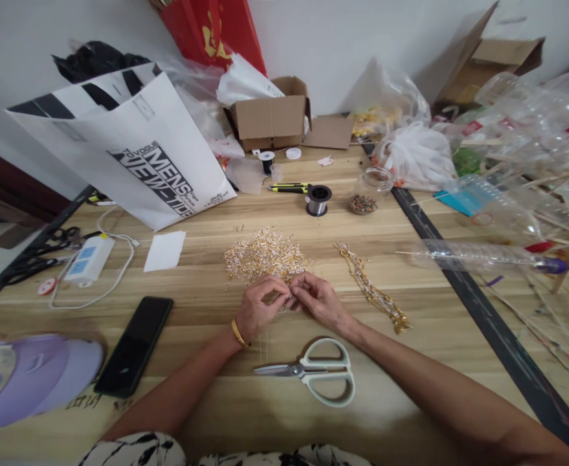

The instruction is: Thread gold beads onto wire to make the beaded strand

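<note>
Fingertips pinched, my left hand (263, 303) meets my right hand (319, 301) at the near edge of a pile of small gold and silver beads (265, 254). Between the fingertips is something tiny and shiny, perhaps a bead; it is too small to name. Fine, pale threads hang below the left hand. A gold bracelet (239, 332) circles the left wrist. Just nearer to me lie white-handled scissors (320, 372), blades to the left. Beaded gold and silver strands (374, 288) lie in a bunch to the right of my right hand.
A black phone (135, 346) and a purple device (41, 375) lie at left. Behind the beads are a wire spool (318, 200), a yellow-black cutter knife (289, 188) and a jar (370, 191). A white paper bag (133, 142) stands back left; plastic bottles (522, 129) crowd the right.
</note>
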`<state>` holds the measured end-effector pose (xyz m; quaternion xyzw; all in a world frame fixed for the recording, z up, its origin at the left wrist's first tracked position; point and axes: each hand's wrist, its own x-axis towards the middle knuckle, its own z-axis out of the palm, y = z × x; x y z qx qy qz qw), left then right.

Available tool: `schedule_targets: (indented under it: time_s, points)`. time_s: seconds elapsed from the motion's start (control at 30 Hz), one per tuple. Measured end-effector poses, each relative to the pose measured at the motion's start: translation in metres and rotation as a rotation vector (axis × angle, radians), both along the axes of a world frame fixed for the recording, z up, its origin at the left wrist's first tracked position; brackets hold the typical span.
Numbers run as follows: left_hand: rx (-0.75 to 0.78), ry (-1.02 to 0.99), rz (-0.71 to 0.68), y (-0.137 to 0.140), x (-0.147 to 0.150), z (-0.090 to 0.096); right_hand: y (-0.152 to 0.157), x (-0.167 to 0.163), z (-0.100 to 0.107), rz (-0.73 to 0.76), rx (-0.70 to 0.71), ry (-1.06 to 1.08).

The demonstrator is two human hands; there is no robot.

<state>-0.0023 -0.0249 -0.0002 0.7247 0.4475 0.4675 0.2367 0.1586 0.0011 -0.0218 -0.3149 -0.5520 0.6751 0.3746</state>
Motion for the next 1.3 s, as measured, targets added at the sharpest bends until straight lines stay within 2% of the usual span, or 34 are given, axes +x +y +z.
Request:
schedule_targets:
  time_s: [0.17,0.27,0.47,0.8,1.1,1.3]
  points:
    - [-0.305,-0.202,0.046,-0.0014,-0.0004,0.0022,-0.0005,-0.0002,0.0003,-0.009,-0.043,0.034]
    - [-0.407,-0.303,0.048,-0.0015,-0.0014,0.0008,-0.0007,-0.0001,0.0028,-0.025,-0.072,0.046]
    - [-0.450,-0.412,0.014,-0.0013,-0.0007,-0.0003,-0.0004,0.0007,0.0079,-0.041,-0.095,0.025]
    - [-0.460,-0.419,0.005,-0.0019,0.0026,0.0079,0.0007,-0.0013,0.0085,-0.099,-0.070,-0.005]
    - [-0.563,-0.494,-0.033,-0.0002,0.0039,0.0055,0.0026,-0.0017,0.0075,-0.126,-0.113,0.033]
    - [-0.616,-0.488,-0.018,0.0015,0.0050,0.0039,0.0007,-0.0005,0.0031,-0.117,-0.033,0.009]
